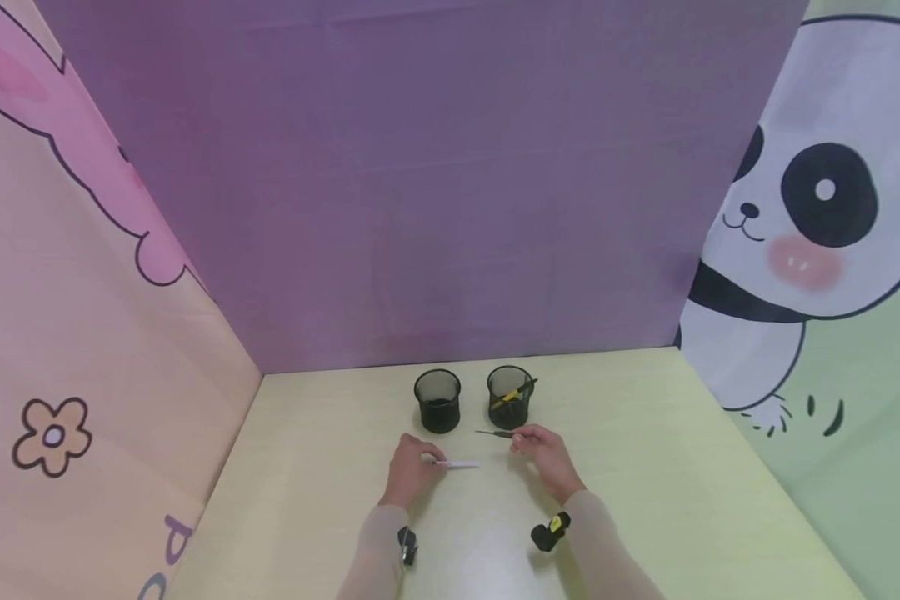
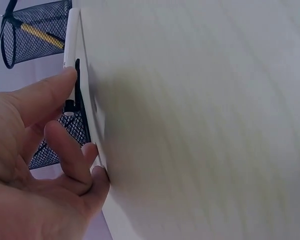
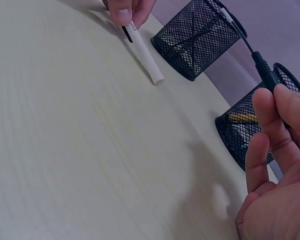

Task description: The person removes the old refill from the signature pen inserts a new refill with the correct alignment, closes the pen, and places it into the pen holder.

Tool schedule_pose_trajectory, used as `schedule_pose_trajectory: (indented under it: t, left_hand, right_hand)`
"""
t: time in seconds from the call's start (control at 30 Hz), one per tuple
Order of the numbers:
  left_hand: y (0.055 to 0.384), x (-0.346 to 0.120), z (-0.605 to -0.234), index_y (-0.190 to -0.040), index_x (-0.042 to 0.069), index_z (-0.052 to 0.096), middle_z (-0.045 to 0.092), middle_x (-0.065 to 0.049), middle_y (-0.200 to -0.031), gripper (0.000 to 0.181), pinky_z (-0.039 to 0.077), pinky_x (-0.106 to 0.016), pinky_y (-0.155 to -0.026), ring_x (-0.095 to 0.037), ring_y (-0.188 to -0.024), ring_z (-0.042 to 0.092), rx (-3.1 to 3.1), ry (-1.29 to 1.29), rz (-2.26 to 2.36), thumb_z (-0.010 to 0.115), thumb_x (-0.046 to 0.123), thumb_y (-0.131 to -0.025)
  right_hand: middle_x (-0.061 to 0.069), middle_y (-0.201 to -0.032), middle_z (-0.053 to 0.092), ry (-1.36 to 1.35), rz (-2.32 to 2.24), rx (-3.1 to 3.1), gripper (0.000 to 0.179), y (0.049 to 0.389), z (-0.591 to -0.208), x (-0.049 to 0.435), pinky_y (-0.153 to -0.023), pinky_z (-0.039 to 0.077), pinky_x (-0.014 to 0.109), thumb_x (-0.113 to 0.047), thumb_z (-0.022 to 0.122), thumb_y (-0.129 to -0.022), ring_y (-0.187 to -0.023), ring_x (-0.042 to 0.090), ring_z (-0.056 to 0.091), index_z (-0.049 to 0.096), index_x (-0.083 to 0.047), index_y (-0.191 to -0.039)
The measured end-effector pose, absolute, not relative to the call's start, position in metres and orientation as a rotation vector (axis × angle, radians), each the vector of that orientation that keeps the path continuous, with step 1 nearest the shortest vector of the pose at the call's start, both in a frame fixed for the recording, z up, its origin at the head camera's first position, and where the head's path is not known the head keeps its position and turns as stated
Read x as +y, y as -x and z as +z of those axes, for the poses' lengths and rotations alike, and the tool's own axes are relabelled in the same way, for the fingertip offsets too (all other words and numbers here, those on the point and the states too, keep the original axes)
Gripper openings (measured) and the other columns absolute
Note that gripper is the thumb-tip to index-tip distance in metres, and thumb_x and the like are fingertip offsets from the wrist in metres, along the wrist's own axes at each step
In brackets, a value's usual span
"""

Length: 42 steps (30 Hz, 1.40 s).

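Between thumb and fingers, my left hand pinches a white pen barrel with a black clip, low over the table. Its far end points right. My right hand pinches a dark ridged pen grip from which a thin dark refill with a pale end sticks out leftward. The two parts are apart, the refill farther back than the barrel. Just behind the hands stand two black mesh pen cups, the left cup and the right cup. A yellow-and-black pencil-like stick leans in the right cup.
The pale wooden table ends at a purple cloth backdrop. Printed cloths with a flower and a panda hang at the sides. Black wrist cameras sit on both forearms.
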<state>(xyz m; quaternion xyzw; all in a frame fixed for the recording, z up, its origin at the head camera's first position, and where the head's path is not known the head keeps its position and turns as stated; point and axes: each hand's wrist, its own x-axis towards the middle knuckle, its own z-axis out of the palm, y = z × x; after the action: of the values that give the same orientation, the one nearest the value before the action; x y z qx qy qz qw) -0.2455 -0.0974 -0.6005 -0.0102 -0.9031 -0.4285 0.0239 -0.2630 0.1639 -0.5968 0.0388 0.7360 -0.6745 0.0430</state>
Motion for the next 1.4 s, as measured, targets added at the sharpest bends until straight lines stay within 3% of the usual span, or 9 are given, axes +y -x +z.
schedule_pose_trajectory:
  t: [0.23, 0.6, 1.13, 1.4]
  left_hand:
    - [0.2482, -0.0963, -0.604, -0.079, 0.017, 0.077, 0.055, -0.012, -0.107, 0.013, 0.051, -0.051, -0.088, -0.027, -0.094, 0.058, -2.828, 0.02, -1.279, 0.084, 0.006, -0.077]
    - [0.2469, -0.0947, -0.6021, -0.079, 0.019, 0.076, 0.055, -0.013, -0.112, 0.014, 0.052, -0.053, -0.09, -0.028, -0.097, 0.059, -2.87, 0.022, -1.256, 0.085, 0.008, -0.079]
    - [0.2461, -0.0968, -0.6065, -0.076, 0.022, 0.074, 0.055, -0.013, -0.116, 0.018, 0.051, -0.055, -0.094, -0.031, -0.1, 0.06, -2.836, 0.008, -1.303, 0.086, 0.008, -0.078]
    - [0.2459, -0.0986, -0.6066, -0.08, 0.022, 0.075, 0.055, -0.012, -0.119, 0.015, 0.047, -0.057, -0.098, -0.033, -0.107, 0.058, -2.817, -0.014, -1.392, 0.085, 0.012, -0.078]
  right_hand:
    - [0.021, -0.101, 0.073, -0.094, -2.004, 2.275, 0.02, 0.2633, -0.6016, 0.1637, -0.09, 0.052, 0.035, -0.006, 0.065, -0.097, -0.089, 0.016, 0.066, 0.067, 0.007, -0.113]
    - [0.017, -0.102, 0.074, -0.096, -1.939, 2.308, 0.02, 0.2634, -0.6042, 0.1636, -0.09, 0.05, 0.034, -0.009, 0.065, -0.098, -0.091, 0.016, 0.066, 0.069, 0.002, -0.113]
    - [0.017, -0.106, 0.074, -0.071, -1.923, 2.289, 0.019, 0.2642, -0.6027, 0.1645, -0.098, 0.05, 0.043, -0.011, 0.066, -0.098, -0.094, 0.016, 0.067, 0.07, -0.002, -0.114]
    - [0.014, -0.106, 0.075, -0.073, -1.902, 2.292, 0.019, 0.2646, -0.6037, 0.165, -0.098, 0.05, 0.041, -0.014, 0.066, -0.098, -0.096, 0.015, 0.067, 0.07, -0.005, -0.115]
